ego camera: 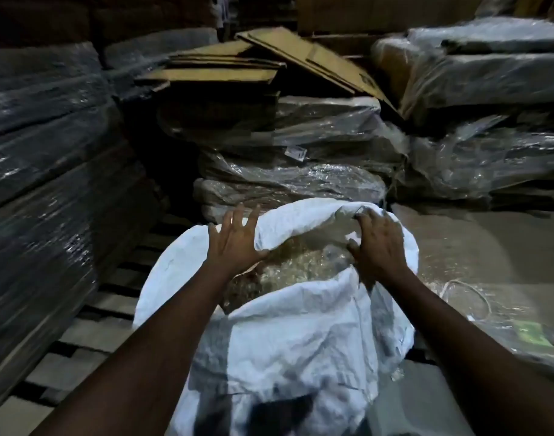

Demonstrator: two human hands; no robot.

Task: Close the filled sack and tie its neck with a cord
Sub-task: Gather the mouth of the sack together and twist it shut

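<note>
Dim storeroom, stacks of plastic-wrapped bundles and flattened cardboard behind. White woven sack upright in front, mouth wide open, pale shredded fill showing. Closing barely begun, judging by the open mouth. Left hand flat on far rim, fingers spread apart. Right hand curled, fingers clamped on rim fabric. Cord loose on floor at right, untouched; gathering and tying left.
</note>
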